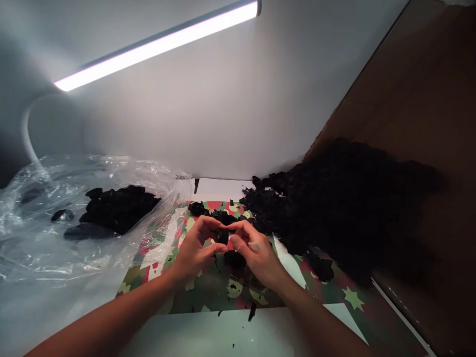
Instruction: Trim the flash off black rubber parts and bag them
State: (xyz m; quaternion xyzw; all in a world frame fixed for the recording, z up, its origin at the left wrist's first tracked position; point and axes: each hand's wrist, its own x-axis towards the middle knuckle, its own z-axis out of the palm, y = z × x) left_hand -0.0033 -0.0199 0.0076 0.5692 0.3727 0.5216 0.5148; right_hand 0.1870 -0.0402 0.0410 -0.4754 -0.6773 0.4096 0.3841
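A small black piece [223, 236], ridged along its side, is pinched between both hands at the middle of the view; I cannot make out its exact kind. My left hand [203, 240] grips it with thumb below and fingers above. My right hand [255, 248] closes on its other side, thumb and index finger bent toward it. The fingertips of the two hands meet at the top. Under them lie more black pieces [235, 259] on a patterned sheet [208, 292] in green, red and yellow.
A large heap of black pieces [334, 208] spills from a cardboard box [446, 124] at right. On the left, a clear plastic bag [156, 173] holds black oval pieces [119, 210]. A lit tube lamp [159, 47] hangs above. Black scraps [252, 311] lie near the front white surface [193, 337].
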